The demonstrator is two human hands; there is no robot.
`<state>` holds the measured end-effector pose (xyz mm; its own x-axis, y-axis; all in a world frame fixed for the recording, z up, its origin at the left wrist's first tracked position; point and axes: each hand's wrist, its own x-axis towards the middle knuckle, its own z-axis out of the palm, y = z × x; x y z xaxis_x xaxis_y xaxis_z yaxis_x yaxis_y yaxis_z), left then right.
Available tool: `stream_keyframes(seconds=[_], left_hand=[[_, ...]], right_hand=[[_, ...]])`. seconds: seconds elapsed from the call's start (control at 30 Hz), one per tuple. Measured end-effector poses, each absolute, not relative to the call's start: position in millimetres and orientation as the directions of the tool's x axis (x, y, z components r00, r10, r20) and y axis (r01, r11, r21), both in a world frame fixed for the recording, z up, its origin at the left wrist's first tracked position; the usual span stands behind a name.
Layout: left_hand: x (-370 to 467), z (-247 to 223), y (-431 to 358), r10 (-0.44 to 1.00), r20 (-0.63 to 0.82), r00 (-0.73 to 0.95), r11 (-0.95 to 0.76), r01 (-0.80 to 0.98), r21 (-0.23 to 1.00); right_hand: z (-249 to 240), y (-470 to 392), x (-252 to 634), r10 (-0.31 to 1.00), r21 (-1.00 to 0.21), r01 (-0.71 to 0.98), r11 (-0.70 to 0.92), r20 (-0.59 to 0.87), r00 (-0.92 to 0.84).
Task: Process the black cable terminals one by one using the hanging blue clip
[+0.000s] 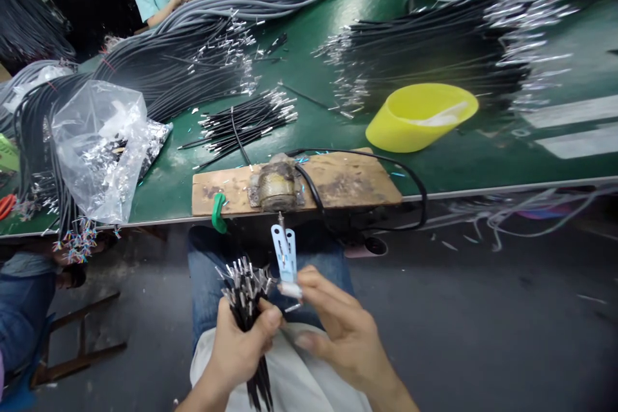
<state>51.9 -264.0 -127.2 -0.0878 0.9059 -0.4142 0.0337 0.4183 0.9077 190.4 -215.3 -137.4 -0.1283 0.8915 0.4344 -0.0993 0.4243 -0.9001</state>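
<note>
Black leads (248,310), one bundle: were grasped in the left hand (234,346), below the near edge of the bench (164,203). Right hand (344,327): was placed beside a pale-blue clip (286,262); its grip could not be told. Lead-tip handling was apparently in hand; a steadied bundle was called for next.

The left grip (241,344) is curled closely inward, the right grip (344,325) loosely spread.

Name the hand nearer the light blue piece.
Right: right hand by the light blue piece, at its lower end; left hand farther, below and left, gripping black cables.
</note>
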Motion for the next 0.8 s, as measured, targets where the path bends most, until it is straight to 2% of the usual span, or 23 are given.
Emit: stream_keyframes(seconds=[0.07, 0.13, 0.23, 0.33, 0.4, 0.47, 0.57, 0.7, 0.8], left_hand=[[51.7, -128.4, -262.8, 0.893, -0.447, -0.046, 0.447, -0.017, 0.894], [50.7, -126.6, -259.9, 0.893, -0.45, -0.021, 0.449, -0.038, 0.893], [48.3, -120.3, -253.1, 0.915, -0.403, -0.015, 0.402, -0.039, 0.915], [46.1, -114.7, -248.7, 0.938, -0.345, -0.031, 0.344, -0.027, 0.939], [44.5, -112.8, -249.1, 0.945, -0.322, -0.061, 0.322, -0.013, 0.947], [43.0, -112.5, -251.4, 0.945, -0.306, -0.112, 0.309, 0.005, 0.951], [42.0, -112.8, -254.1, 0.944, -0.281, -0.172, 0.289, 0.022, 0.957], [42.9, -109.4, -252.4, 0.953, -0.224, -0.204, 0.235, 0.03, 0.972], [43.2, -104.0, -249.3, 0.96, -0.178, -0.217, 0.189, 0.032, 0.981]], right_hand=[[-138.6, -217.4, 188.3, 0.882, -0.899, -0.129, 0.42, 0.437, -0.177], [-140.1, -218.8, 184.9, 0.906, -0.921, -0.17, 0.35, 0.379, -0.189], [-145.3, -221.8, 178.1, 0.955, -0.939, -0.341, 0.035, 0.132, -0.265], [-153.2, -224.7, 173.7, 0.902, -0.782, -0.534, -0.321, -0.08, -0.424], [-157.2, -222.5, 175.3, 0.851, -0.719, -0.534, -0.445, -0.154, -0.502], [-157.3, -214.3, 180.1, 0.846, -0.745, -0.477, -0.466, -0.218, -0.486], [-146.6, -192.8, 187.0, 0.893, -0.816, -0.407, -0.41, -0.27, -0.36], [-118.9, -165.4, 183.6, 0.956, -0.9, -0.343, -0.268, -0.204, -0.211], [-103.8, -156.9, 174.1, 0.962, -0.914, -0.332, -0.233, -0.167, -0.217]])
